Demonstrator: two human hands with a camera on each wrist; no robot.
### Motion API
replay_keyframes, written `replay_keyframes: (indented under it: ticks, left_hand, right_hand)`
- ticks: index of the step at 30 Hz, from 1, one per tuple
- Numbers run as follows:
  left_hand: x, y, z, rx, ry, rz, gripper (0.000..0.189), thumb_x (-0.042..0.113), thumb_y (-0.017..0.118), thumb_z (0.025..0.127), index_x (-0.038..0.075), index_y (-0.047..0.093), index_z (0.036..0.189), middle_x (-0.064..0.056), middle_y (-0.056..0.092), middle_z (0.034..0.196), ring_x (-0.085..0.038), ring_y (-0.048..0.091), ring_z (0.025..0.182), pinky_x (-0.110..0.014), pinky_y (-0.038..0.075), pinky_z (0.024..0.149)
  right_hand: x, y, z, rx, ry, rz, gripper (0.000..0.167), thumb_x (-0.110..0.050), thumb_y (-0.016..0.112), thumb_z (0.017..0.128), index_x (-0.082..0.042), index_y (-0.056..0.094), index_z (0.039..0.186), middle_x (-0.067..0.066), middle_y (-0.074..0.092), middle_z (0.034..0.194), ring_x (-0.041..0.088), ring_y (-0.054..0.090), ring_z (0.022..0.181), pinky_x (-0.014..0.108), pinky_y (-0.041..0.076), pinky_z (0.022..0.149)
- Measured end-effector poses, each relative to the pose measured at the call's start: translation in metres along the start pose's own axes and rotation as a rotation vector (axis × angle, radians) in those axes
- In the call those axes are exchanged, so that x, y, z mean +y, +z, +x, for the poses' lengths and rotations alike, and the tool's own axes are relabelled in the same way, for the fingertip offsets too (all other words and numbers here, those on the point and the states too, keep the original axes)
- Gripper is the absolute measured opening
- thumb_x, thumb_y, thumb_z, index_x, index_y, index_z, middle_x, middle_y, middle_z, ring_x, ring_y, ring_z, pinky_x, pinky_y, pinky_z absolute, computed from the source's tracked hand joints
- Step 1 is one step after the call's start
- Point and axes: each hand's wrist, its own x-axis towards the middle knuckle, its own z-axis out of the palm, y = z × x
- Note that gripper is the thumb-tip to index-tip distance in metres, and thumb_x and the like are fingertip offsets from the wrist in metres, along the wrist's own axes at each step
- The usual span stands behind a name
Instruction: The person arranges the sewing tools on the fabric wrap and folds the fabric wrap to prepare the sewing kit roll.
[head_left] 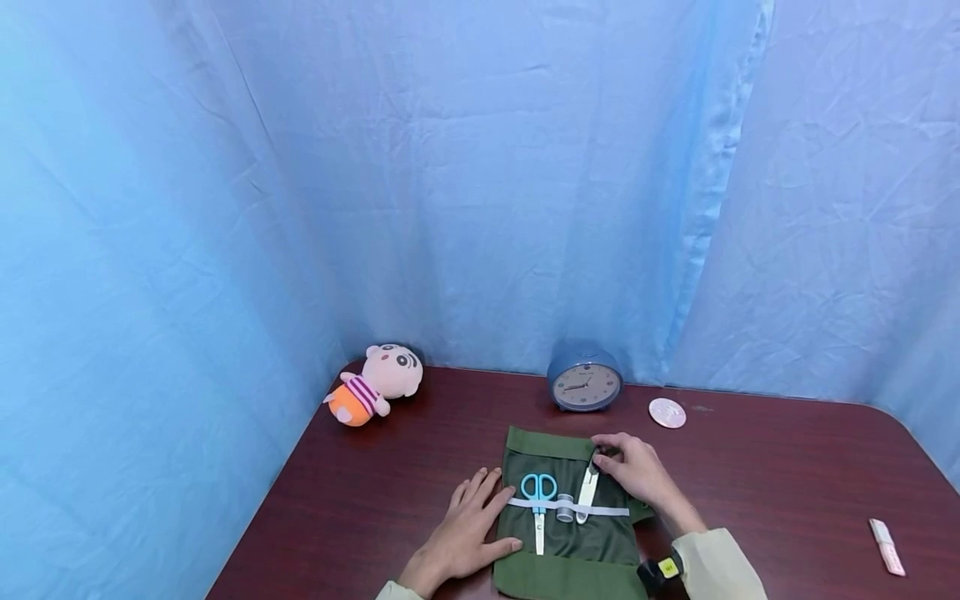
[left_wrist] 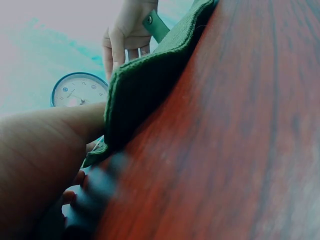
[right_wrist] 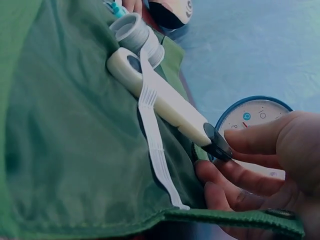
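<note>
right hand nearer, thumb and finger pinch black far end of slim cream-white plastic tool; long axis runs nearward, slightly left, under white elastic strap on green fabric pouch. left hand flat at pouch's left edge, fingers spread, gripping nothing.

your green cloth pouch, spread open, your white black-ended tool slanting at the pouch's right, grey spool at its middle, blue-handled scissors at its left
</note>
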Motion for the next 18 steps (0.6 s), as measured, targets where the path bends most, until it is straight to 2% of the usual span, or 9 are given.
replay_keyframes:
  ticks: [5,12,18]
  left_hand:
    - [-0.0009,0.0013,0.0001,-0.012,-0.011,-0.009,0.068,0.060,0.055,0.096,0.022,0.044,0.152,-0.011,0.031,0.164,-0.037,0.026,0.153,-0.063,0.028,0.117]
    - [-0.0010,0.0019,0.0014,-0.015,-0.020,0.000,0.068,0.059,0.056,0.095,0.022,0.044,0.152,-0.010,0.031,0.165,-0.036,0.026,0.154,-0.062,0.027,0.118]
    - [-0.0010,0.0017,0.0007,-0.008,-0.017,0.000,0.069,0.059,0.056,0.095,0.021,0.044,0.152,-0.011,0.031,0.165,-0.036,0.025,0.154,-0.061,0.027,0.118]
  right_hand:
    - [0.0014,-0.0002,-0.0008,-0.034,-0.087,-0.040,0.030,-0.011,0.071,0.091,-0.002,0.072,0.119,0.014,0.072,0.107,0.002,0.061,0.072,0.022,0.048,0.064]
    - [0.0036,-0.0012,-0.0006,-0.113,-0.133,-0.019,0.031,-0.010,0.072,0.089,-0.002,0.072,0.119,0.016,0.072,0.114,0.003,0.066,0.076,0.021,0.052,0.068]
    - [0.0063,-0.0027,-0.0004,-0.179,-0.213,-0.020,0.032,-0.008,0.072,0.089,0.000,0.071,0.119,0.018,0.071,0.115,0.001,0.065,0.077,0.022,0.052,0.070]
